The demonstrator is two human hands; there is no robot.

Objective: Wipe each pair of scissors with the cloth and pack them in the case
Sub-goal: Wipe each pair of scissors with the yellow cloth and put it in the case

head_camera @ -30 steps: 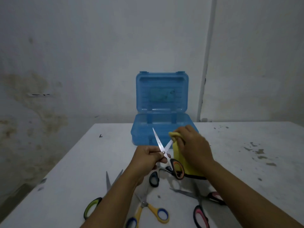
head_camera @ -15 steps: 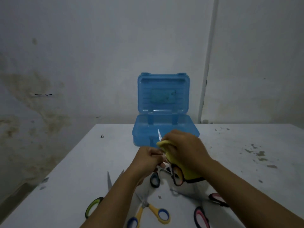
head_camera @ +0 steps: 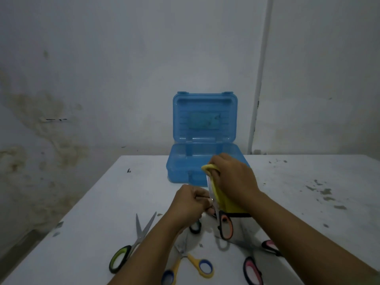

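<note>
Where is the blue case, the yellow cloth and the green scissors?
blue case (head_camera: pixel 204 120): head view, inside of open lid.
yellow cloth (head_camera: pixel 221 199): head view, its middle fold.
green scissors (head_camera: pixel 119 258): head view, handle loop.

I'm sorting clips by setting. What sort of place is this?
Probably a bare indoor room used as a makeshift work spot, not a proper workshop: a worn white table set against a stained, peeling wall, with a pipe running down it.
</note>
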